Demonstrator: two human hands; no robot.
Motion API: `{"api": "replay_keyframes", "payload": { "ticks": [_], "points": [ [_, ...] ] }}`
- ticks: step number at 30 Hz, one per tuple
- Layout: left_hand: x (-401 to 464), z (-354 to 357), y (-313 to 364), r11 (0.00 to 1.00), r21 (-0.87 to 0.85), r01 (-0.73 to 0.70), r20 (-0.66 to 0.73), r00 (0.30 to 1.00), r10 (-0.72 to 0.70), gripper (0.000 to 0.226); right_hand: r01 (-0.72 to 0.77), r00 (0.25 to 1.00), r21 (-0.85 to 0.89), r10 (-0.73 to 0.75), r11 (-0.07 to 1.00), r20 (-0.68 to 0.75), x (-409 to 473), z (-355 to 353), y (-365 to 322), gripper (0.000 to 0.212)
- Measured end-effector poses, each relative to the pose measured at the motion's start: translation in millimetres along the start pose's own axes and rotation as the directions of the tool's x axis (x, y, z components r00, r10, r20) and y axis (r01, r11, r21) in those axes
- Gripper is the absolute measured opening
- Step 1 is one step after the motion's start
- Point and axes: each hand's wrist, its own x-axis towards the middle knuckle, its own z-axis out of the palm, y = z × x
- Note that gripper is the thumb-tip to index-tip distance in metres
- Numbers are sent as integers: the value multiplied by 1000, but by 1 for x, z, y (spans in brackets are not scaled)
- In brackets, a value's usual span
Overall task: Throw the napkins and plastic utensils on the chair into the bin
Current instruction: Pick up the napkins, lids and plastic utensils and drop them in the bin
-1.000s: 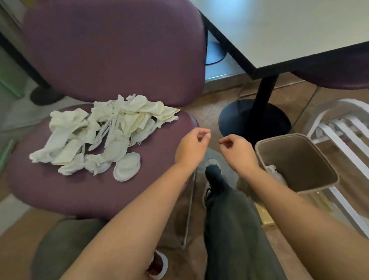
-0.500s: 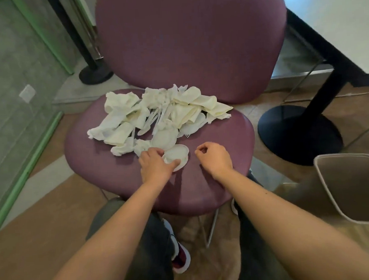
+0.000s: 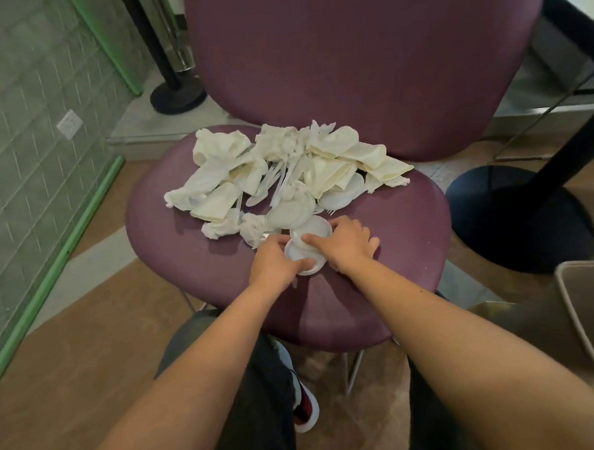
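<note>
A heap of crumpled cream napkins mixed with white plastic forks and spoons and small white plastic lids lies on the purple chair seat. At the heap's near edge are two small white plastic lids, one overlapping the other. My left hand grips the nearer lid from the left, thumb across its front. My right hand holds the farther lid from the right, thumb lying on top of it. The beige bin stands on the floor at the right edge, only partly in view.
The chair's tall purple backrest rises behind the heap. A black table pedestal base sits on the floor to the right, between chair and bin. A grey tiled wall with a green strip runs along the left. My legs and a shoe are below the seat.
The view swung from the bin to the chair. Both hands travelled from near the bin to the seat, and my right hand closed in from the right onto the lids beside my left hand.
</note>
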Motion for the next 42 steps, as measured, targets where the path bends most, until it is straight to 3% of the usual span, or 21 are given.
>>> {"api": "replay_keyframes", "payload": {
  "ticks": [6, 14, 21, 26, 34, 38, 42],
  "points": [
    [-3, 2, 3, 999, -47, -9, -50, 999, 7, 63, -45, 999, 350, 40, 936, 23, -3, -12, 9, 50],
    [-16, 15, 39, 993, -73, -91, -87, 993, 84, 32, 67, 992, 680, 26, 730, -126, -23, -56, 51, 33],
    [-32, 64, 106, 934, -115, -339, -40, 941, 337, 54, 183, 923, 682, 115, 708, -367, -44, -105, 104, 26],
    [-49, 116, 159, 891, -105, -442, 66, 891, 450, 50, 199, 852, 662, 207, 723, -482, -55, -142, 162, 25],
    [-81, 215, 216, 832, -97, -546, 312, 778, 546, 47, 82, 768, 667, 380, 740, -516, -80, -175, 260, 28],
    [-92, 265, 232, 773, -80, -629, 377, 699, 608, 49, 11, 702, 671, 472, 741, -533, -85, -182, 301, 23],
    [-103, 309, 243, 758, -39, -651, 422, 677, 603, 48, -130, 644, 618, 540, 775, -542, -81, -187, 335, 25]
  ]
}}
